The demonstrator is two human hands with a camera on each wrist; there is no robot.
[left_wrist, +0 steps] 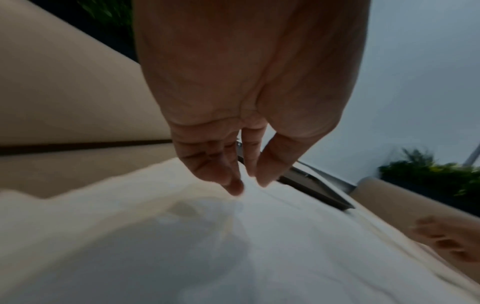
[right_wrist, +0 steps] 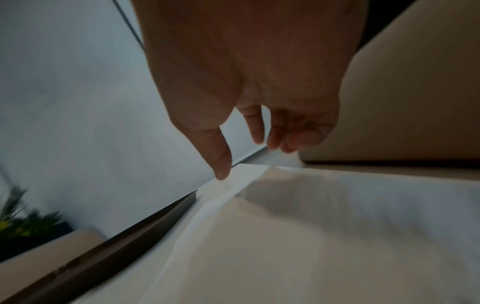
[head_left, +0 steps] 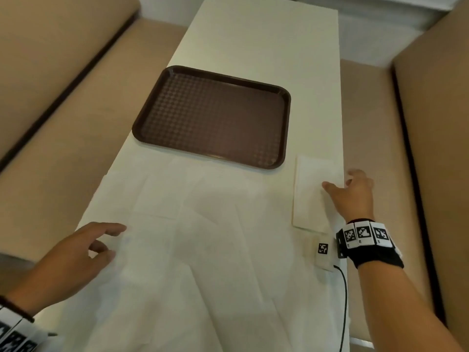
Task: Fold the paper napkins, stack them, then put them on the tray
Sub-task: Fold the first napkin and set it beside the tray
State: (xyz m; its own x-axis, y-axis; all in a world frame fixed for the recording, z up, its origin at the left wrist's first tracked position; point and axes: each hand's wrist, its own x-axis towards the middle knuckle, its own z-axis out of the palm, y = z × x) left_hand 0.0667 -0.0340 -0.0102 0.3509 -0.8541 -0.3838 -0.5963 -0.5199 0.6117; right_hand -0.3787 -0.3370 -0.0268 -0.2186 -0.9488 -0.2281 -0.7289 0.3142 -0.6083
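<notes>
I see the brown tray (head_left: 213, 115) at twelve o'clock holding nothing; my right hand (head_left: 352, 193), fingers loose, rests over a folded napkin (head_left: 311, 189) at three o'clock; my left hand (head_left: 76, 260) hovers open above unfolded napkins (head_left: 177, 237).

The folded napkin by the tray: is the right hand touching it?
Cannot tell. In the head view the right hand lies over the folded napkin; in the right wrist view its blurred fingers hang close above white paper, with neither contact nor gap plain.
</notes>
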